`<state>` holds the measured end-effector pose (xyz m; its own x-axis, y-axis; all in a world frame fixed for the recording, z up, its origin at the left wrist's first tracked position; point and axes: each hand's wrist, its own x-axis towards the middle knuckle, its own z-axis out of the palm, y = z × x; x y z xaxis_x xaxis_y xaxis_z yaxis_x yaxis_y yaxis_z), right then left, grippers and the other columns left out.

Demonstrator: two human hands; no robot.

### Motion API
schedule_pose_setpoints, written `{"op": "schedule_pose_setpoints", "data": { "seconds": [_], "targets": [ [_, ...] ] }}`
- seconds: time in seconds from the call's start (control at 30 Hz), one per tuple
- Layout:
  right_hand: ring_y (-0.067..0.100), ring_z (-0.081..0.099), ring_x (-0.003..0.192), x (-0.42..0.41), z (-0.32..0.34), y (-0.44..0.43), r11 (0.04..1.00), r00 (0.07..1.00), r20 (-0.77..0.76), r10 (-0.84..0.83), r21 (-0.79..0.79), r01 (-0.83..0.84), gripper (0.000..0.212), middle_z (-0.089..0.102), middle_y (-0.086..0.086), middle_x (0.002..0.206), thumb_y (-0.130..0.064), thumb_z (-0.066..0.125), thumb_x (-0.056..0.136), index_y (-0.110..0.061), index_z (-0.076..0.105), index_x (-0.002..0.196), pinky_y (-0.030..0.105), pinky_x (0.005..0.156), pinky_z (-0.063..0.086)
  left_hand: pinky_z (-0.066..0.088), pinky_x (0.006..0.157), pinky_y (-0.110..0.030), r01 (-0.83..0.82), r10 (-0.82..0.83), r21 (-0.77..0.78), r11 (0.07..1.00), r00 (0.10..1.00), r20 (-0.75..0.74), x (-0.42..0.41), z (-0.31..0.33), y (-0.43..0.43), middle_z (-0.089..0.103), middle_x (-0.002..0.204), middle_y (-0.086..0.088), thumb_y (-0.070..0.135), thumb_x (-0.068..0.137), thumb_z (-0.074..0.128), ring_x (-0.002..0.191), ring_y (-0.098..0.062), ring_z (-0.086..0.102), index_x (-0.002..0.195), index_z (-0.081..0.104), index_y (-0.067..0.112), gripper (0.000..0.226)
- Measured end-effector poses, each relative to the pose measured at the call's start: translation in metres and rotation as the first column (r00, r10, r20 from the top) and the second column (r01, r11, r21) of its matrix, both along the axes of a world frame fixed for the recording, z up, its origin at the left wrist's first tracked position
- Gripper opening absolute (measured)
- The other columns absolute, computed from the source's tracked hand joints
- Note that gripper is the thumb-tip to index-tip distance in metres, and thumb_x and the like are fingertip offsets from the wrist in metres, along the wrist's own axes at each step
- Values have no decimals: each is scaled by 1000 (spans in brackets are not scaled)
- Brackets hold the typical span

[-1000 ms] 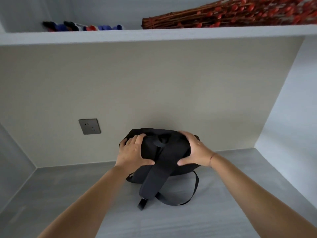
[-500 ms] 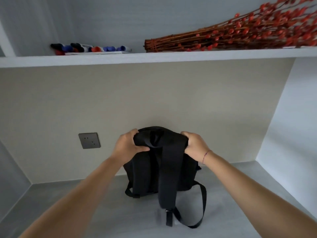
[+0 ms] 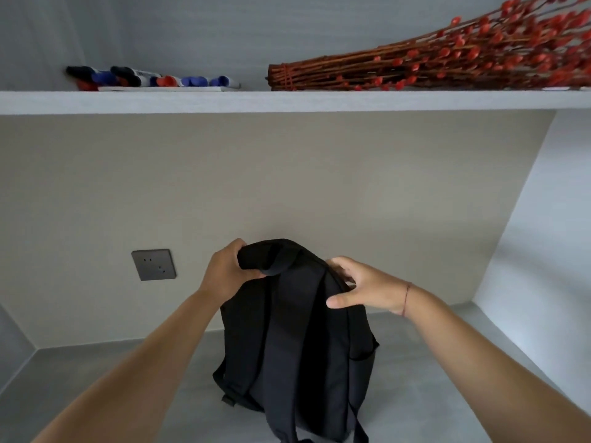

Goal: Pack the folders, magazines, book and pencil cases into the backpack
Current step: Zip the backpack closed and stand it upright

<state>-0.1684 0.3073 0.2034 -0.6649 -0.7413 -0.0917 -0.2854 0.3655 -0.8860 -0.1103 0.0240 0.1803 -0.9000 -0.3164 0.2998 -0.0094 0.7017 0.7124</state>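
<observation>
A black backpack (image 3: 297, 340) stands upright on the grey desk (image 3: 112, 372), its strap side facing me and its top folded over. My left hand (image 3: 225, 271) grips the top left corner of the backpack. My right hand (image 3: 361, 287) sits at the top right corner, thumb pressed on the back panel and fingers curled over the edge. No folders, magazines, book or pencil cases are in view.
A white shelf (image 3: 287, 102) runs overhead, carrying several markers (image 3: 150, 79) and a bundle of red-budded twigs (image 3: 447, 63). A grey wall socket (image 3: 153, 264) sits left of the backpack. Side walls close in the desk at left and right.
The backpack has gone from slumped under both palms to standing tall. Both hands rose with its top, and my right hand loosened from a full grasp to a thumb-and-finger hold.
</observation>
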Motion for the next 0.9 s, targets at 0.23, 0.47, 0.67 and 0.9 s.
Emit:
{"op": "schedule_pose_setpoints", "data": {
  "seconds": [0.23, 0.47, 0.67, 0.9],
  "targets": [
    [14, 63, 90, 1, -36, -7, 910, 870, -287, -401, -16, 414, 43, 68, -5, 96, -41, 80, 66, -18, 60, 97, 27, 75, 49, 42, 60, -18, 54, -54, 65, 996, 999, -3, -13, -12, 26, 62, 83, 10, 22, 69, 81, 79, -10, 59, 89, 53, 23, 35],
    [18, 64, 87, 2, -25, -21, 932, 881, -354, -314, 61, 357, 37, 69, -2, 91, -44, 72, 74, -15, 61, 92, 35, 79, 52, 25, 112, -40, -213, 195, -61, 975, 956, -217, 20, -34, 67, 37, 143, -9, 48, 71, 75, 134, -26, 31, 139, 33, 11, 88],
    [17, 67, 81, 35, -17, -62, 915, 901, -162, -402, -110, 388, 33, 72, 2, 85, -40, 73, 71, -13, 63, 87, 40, 78, 56, -1, 119, -40, -30, 48, 181, 983, 994, -94, 73, -79, 168, -16, 154, 13, 84, 51, 57, 140, 1, -22, 143, -20, 30, 131],
    [26, 70, 81, 66, -14, -96, 840, 864, 148, -480, -207, 502, 32, 73, 9, 84, -32, 77, 65, -7, 63, 80, 42, 79, 58, 31, 113, -30, -145, 229, 467, 872, 965, -128, 84, -63, 162, 25, 153, 15, 28, 68, 79, 140, 1, 22, 147, 4, 39, 109]
  ]
}}
